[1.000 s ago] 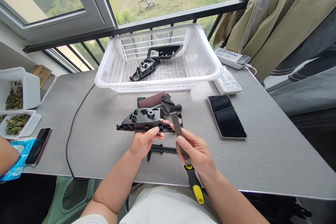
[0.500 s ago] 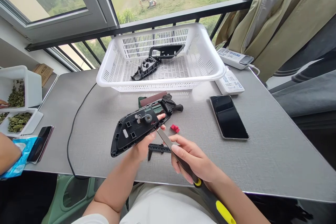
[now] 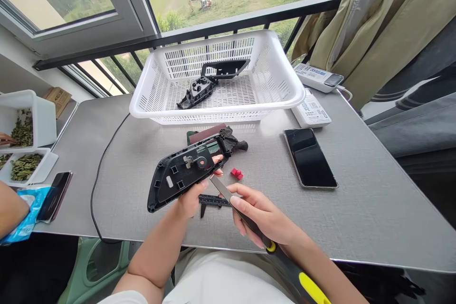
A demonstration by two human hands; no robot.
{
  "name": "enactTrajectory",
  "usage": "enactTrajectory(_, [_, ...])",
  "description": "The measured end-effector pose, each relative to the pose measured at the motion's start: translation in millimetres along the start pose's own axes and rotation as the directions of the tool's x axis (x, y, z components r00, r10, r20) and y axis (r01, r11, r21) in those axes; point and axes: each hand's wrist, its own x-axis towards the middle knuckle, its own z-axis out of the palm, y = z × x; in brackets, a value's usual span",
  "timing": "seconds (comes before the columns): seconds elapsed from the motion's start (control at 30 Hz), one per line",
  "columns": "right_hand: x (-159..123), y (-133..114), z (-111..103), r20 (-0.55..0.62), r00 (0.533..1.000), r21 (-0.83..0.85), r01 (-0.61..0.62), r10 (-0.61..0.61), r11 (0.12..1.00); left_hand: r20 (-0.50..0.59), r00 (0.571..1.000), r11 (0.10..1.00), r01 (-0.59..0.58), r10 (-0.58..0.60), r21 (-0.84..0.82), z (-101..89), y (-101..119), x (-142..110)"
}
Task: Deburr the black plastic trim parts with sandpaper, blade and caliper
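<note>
My left hand (image 3: pixel 192 197) grips a black plastic trim panel (image 3: pixel 185 171) by its lower edge, tilted above the table, with fingertips showing through its opening. In my right hand (image 3: pixel 258 213) is a flat metal file (image 3: pixel 223 187) with a black and yellow handle, held by its blade. The file's tip is close to the panel's near edge, with a small gap between them. Under the hands lies a black caliper (image 3: pixel 213 200), partly hidden. A small red piece (image 3: pixel 237 174) sits just beyond. Behind the panel are a maroon sanding strip (image 3: pixel 206 134) and a crumpled dark cloth (image 3: pixel 233 140).
A white plastic basket (image 3: pixel 217 115) at the back holds black plastic parts (image 3: pixel 201 89). To the right lie a phone (image 3: pixel 310 157) and white boxy devices (image 3: pixel 311 109). A black cable (image 3: pixel 101 166) crosses the left side. Another person's arm (image 3: pixel 12 210) shows at far left.
The file's tip has shifted slightly left and drawn a little away from the panel's edge. The panel has moved slightly left in my left hand.
</note>
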Motion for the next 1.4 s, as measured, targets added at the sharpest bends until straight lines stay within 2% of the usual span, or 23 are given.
enactTrajectory(0.23, [2.3, -1.2, 0.6, -0.014, 1.000, -0.003, -0.002, 0.002, 1.000, -0.010, 0.998, 0.998, 0.058, -0.058, -0.036, 4.1, 4.8, -0.3])
enactTrajectory(0.37, [-0.9, -0.1, -0.6, 0.015, 1.000, 0.007, -0.003, 0.003, 1.000, -0.082, 0.988, 0.978, 0.118, -0.134, -0.174, 3.9, 5.2, 3.0])
enactTrajectory(0.43, [-2.0, 1.5, -0.7, -0.005, 0.999, 0.059, 0.039, -0.039, 0.997, -0.110, 0.974, 0.958, 0.166, -0.196, -0.235, 4.4, 6.8, 6.1])
enactTrajectory(0.5, [-2.1, 3.5, -0.6, -0.076, 0.992, 0.114, 0.112, -0.104, 0.987, -0.120, 0.966, 0.944, 0.191, -0.229, -0.270, 5.7, 8.6, 8.9])
enactTrajectory(0.6, [0.4, 7.3, -0.7, -0.252, 0.946, 0.128, 0.242, -0.204, 0.962, -0.136, 0.961, 0.935, 0.192, -0.241, -0.299, 8.0, 9.9, 10.7])
enactTrajectory(0.67, [3.3, 10.7, -0.9, -0.326, 0.907, 0.096, 0.314, -0.268, 0.945, -0.145, 0.957, 0.930, 0.199, -0.252, -0.309, 9.5, 9.5, 10.3])
enactTrajectory(0.83, [10.8, 19.3, -0.9, -0.379, 0.836, -0.004, 0.427, -0.397, 0.904, -0.129, 0.963, 0.949, 0.202, -0.237, -0.242, 12.4, 7.3, 8.2])
enactTrajectory(0.97, [12.1, 20.4, -1.3, -0.327, 0.856, -0.029, 0.415, -0.401, 0.909, -0.124, 0.969, 0.955, 0.182, -0.215, -0.236, 13.8, 4.9, 8.1])
enactTrajectory(1.1, [11.1, 19.5, -1.9, -0.297, 0.873, -0.050, 0.390, -0.386, 0.919, -0.149, 0.949, 0.924, 0.219, -0.276, -0.313, 14.1, 2.4, 8.2])
enactTrajectory(1.27, [10.2, 17.7, 0.2, -0.263, 0.891, -0.015, 0.381, -0.371, 0.925, -0.040, 0.968, 0.902, 0.216, -0.248, -0.374, 14.9, 2.6, 7.9])
enactTrajectory(1.4, [10.2, 15.3, 2.6, -0.222, 0.922, 0.014, 0.328, -0.317, 0.945, -0.069, 0.956, 0.906, 0.244, -0.284, -0.347, 19.0, 1.5, 9.0])
